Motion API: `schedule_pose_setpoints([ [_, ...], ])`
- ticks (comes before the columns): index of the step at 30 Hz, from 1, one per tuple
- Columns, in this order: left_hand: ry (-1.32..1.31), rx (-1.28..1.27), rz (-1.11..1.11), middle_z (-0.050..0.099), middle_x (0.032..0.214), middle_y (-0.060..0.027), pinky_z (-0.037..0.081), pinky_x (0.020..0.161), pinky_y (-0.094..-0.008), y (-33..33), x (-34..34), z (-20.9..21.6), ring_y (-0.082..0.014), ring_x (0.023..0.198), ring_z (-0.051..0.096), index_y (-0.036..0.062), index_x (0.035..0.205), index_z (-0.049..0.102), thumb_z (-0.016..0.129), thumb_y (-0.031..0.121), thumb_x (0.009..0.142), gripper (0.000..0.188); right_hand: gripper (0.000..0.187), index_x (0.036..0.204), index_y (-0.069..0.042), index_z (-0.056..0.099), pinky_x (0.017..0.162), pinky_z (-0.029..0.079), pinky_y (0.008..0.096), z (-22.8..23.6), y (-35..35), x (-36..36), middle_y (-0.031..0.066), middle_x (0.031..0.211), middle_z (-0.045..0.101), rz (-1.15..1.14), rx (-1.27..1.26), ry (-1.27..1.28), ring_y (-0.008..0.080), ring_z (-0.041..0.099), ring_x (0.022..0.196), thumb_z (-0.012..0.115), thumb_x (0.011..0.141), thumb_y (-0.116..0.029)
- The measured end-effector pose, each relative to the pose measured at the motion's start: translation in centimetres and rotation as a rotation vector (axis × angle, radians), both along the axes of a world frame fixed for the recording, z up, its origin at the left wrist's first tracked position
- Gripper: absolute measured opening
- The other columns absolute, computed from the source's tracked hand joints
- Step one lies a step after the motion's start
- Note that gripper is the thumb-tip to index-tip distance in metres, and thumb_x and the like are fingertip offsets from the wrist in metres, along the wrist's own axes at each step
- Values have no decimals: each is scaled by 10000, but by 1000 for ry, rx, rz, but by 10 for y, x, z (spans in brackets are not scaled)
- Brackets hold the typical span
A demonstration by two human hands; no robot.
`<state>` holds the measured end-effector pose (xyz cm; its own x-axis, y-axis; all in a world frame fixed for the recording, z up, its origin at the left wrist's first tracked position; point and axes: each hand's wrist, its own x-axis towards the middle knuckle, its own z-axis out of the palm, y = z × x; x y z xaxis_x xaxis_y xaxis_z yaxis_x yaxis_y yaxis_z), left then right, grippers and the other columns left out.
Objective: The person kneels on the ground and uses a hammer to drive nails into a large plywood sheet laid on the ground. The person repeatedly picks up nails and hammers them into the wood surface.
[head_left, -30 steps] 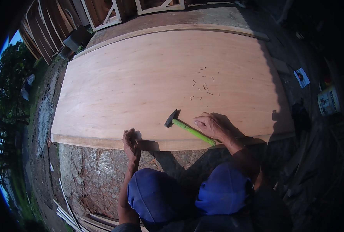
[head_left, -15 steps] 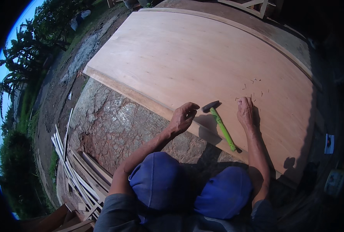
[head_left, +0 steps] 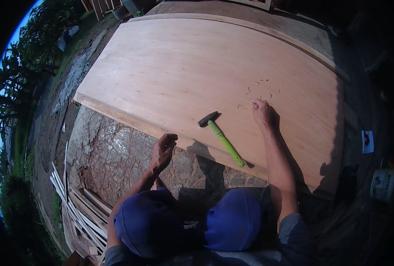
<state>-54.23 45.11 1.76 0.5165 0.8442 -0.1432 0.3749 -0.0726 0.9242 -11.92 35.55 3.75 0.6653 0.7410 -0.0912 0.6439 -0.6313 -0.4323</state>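
Note:
A wide, pale plywood sheet (head_left: pixel 170 66) lies in front of me, with a wooden strip along its near edge. On it rests a hammer (head_left: pixel 223 141) with a dark head and a bright green handle, touched by neither hand. Several small nails (head_left: pixel 248 90) are scattered to the right of the hammer. My right hand (head_left: pixel 261 111) is at the near side of these nails, its fingertips pinched together on the sheet; whatever is between them is hidden. My left hand (head_left: pixel 163 153) hovers by the near edge, left of the hammer, with curled fingers whose contents I cannot make out.
Below the sheet's near edge is rough, cracked ground (head_left: pixel 112 146). A pile of thin wooden strips (head_left: pixel 79 208) lies at the lower left. A white bucket (head_left: pixel 382 185) and a small card-like packet (head_left: pixel 367 142) are at the right. My blue-clad knees (head_left: pixel 150 221) are close below.
My left hand has drawn back from beside the hammer head, toward me and left. My right hand remains at the nails, fingertips closed. The view has shifted; the hammer lies as before.

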Motion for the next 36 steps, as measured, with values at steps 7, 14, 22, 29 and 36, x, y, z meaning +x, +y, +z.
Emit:
schedule_pose_setpoints([
  [7,0,-39,-59,717,1120,-96,532,926,-351,3,2,25,-185,1016,664,9,1179,663,578,53,993,210,218,1139,-109,646,874,546,495,-58,31,22,163,1151,685,-31,-34,-175,366,677,1069,560,994,-246],
  [14,-111,-131,-132,705,1092,-44,536,858,-309,-7,41,24,-146,966,647,39,1182,665,628,148,1025,195,215,1186,-101,590,889,525,500,-47,27,-28,175,1134,672,24,19,-85,386,656,1078,576,993,-195],
  [22,-113,-165,-271,686,1025,-14,533,853,-303,-8,49,-2,-120,941,627,53,1150,667,605,118,1037,145,82,1009,-87,651,851,514,483,-55,-5,-9,129,1043,650,345,297,-175,369,638,992,609,974,-147],
  [29,-230,-297,-268,692,1038,-27,528,863,-294,0,54,-9,-113,942,622,18,1142,655,604,182,1051,195,132,1059,-47,567,866,477,498,-40,-1,-20,165,1061,578,458,97,-211,380,575,1016,579,1009,-169],
  [36,-485,-401,-246,682,1078,-47,537,850,-287,16,82,-4,-109,936,618,6,1158,648,599,173,1052,204,159,1056,-30,549,771,505,439,-47,13,-20,112,930,575,371,164,-83,263,595,855,536,1051,-189],
])
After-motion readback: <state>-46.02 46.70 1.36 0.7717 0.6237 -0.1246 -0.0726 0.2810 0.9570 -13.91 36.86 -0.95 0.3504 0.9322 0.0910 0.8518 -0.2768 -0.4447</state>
